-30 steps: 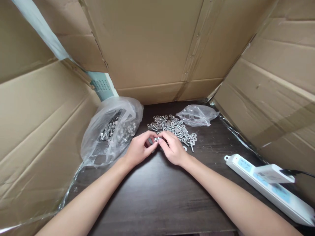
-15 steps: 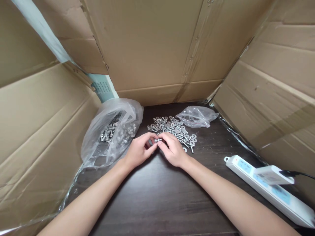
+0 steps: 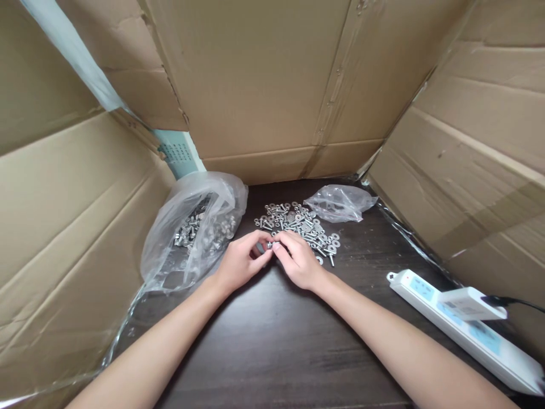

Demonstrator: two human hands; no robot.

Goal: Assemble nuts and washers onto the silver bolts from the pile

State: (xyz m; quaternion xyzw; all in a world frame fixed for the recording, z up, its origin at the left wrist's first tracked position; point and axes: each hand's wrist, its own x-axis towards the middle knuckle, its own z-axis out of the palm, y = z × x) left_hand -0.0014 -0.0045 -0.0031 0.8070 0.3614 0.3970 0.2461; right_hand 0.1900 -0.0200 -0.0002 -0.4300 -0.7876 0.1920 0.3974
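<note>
My left hand (image 3: 243,258) and my right hand (image 3: 297,260) meet fingertip to fingertip over the dark table (image 3: 272,341). Pinched between them is a small silvery bolt (image 3: 269,245), lying roughly sideways; rings that look like a washer or nut sit around it near the left fingers. The left fingers curl round one end, and the right thumb and forefinger cover most of the other. Just beyond the hands spreads a loose pile of bolts, nuts and washers (image 3: 304,224). Fingertips hide part of the held piece.
At left stands an open clear plastic bag (image 3: 157,244) with metal hardware in it. A crumpled clear bag (image 3: 340,203) lies behind the pile at right. A white power strip (image 3: 447,324) with a plugged-in adapter lies at right. Cardboard walls (image 3: 264,85) enclose the table.
My right thumb and fingers have shifted slightly left along the bolt, covering more of its end. Both hands otherwise keep their places; the pile and bags look the same.
</note>
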